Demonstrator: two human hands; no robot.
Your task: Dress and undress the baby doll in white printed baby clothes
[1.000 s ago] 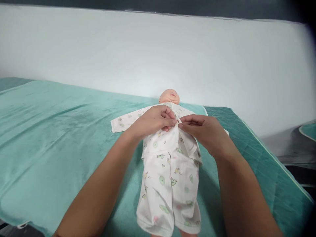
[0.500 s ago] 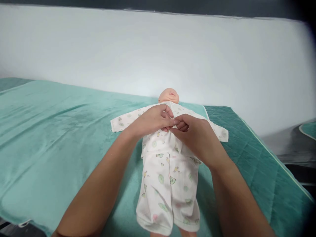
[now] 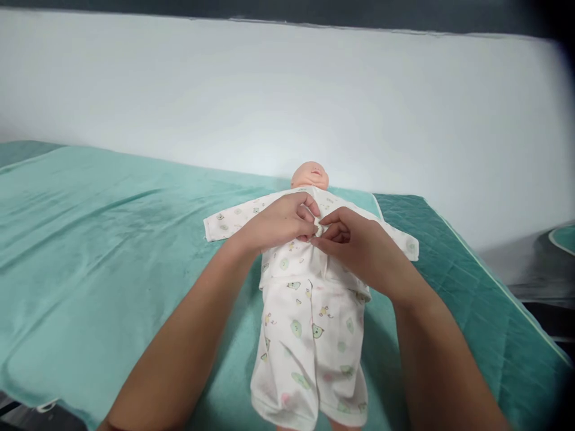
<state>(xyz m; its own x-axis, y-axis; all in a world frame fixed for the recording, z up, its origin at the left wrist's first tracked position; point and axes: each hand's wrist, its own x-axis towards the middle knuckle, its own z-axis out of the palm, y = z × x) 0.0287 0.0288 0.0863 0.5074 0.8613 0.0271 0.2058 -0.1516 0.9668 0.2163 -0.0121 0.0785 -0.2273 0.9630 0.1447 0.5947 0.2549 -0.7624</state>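
A baby doll lies on its back, head away from me, arms spread. It wears a white printed shirt and matching white shorts. Over the shirt's chest, my left hand is closed, pinching the front of the shirt. My right hand faces it from the other side, thumb and fingers closed on the shirt's front edge. A small bunch of white cloth shows between the fingertips of both hands. Whether a button or snap lies there is hidden.
Under the doll is a light green sheet. A darker green quilted pad lies at the right, ending in a pale-edged border. A white wall rises behind the doll's head.
My fingertips have parted slightly, and a bit of white cloth now shows between them. The doll and clothes look shifted a little to the right in view.
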